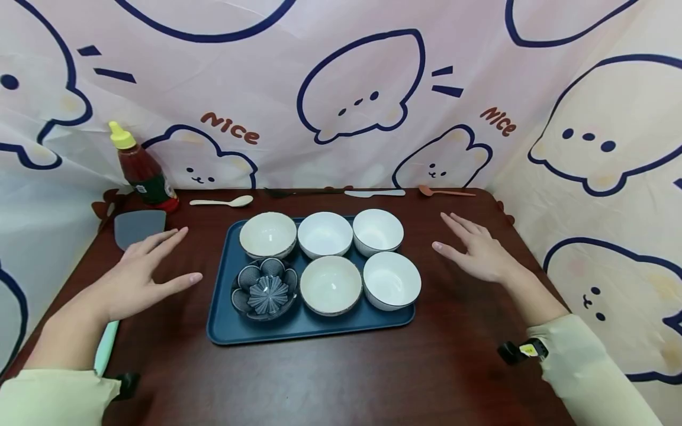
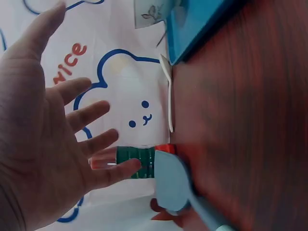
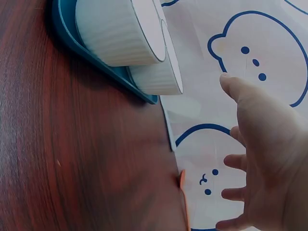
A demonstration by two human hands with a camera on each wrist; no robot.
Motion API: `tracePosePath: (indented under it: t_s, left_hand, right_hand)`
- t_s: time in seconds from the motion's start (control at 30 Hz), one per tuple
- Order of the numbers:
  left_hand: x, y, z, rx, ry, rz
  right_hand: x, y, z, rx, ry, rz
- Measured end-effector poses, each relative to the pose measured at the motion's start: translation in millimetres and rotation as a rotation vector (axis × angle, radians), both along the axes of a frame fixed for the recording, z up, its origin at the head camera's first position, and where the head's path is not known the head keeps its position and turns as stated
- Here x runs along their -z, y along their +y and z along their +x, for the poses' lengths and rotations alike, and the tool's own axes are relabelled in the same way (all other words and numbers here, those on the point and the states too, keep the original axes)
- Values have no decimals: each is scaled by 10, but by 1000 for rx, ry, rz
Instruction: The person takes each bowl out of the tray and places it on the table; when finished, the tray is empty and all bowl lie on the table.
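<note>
My left hand [image 1: 141,277] hovers over the table left of the blue tray [image 1: 250,338], fingers spread, holding nothing. On the tray's other side my right hand [image 1: 476,251] hangs with fingers extended, also holding nothing. Several bowls stand in two rows on the tray. A dark blue petal-shaped bowl [image 1: 268,290] is at front left, beside a cream bowl [image 1: 331,285] and a white bowl [image 1: 392,281]. Behind them are another cream bowl [image 1: 268,235] and two white ones. Partly beneath my left hand lies a spatula with a grey head [image 1: 140,226] and mint handle [image 1: 106,348].
A red sauce bottle [image 1: 145,171] with a yellow cap stands at the back left. Along the back edge lie a white spoon [image 1: 224,202], a dark utensil [image 1: 303,191], a pale knife [image 1: 375,193] and an orange-brown spoon [image 1: 446,191]. Patterned cloth walls rise behind and at the sides.
</note>
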State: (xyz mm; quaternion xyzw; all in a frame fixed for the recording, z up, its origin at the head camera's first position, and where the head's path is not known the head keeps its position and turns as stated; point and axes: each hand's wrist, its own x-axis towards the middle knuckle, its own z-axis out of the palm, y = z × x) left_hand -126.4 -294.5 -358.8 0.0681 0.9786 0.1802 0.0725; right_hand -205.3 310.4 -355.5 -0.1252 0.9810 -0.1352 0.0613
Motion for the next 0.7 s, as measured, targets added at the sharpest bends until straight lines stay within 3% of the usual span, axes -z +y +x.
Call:
tracePosePath:
  t_s: [0.13, 0.5, 0.7]
  left_hand:
    - [84, -2, 31, -21, -33, 69]
    - [404, 47, 37, -19, -35, 301]
    - [517, 88, 24, 15, -43, 394]
  right_hand:
    - [66, -42, -39, -15, 2, -51]
    - [151, -139, -159, -62, -50, -245]
    - [281, -226, -258, -43, -110, -362]
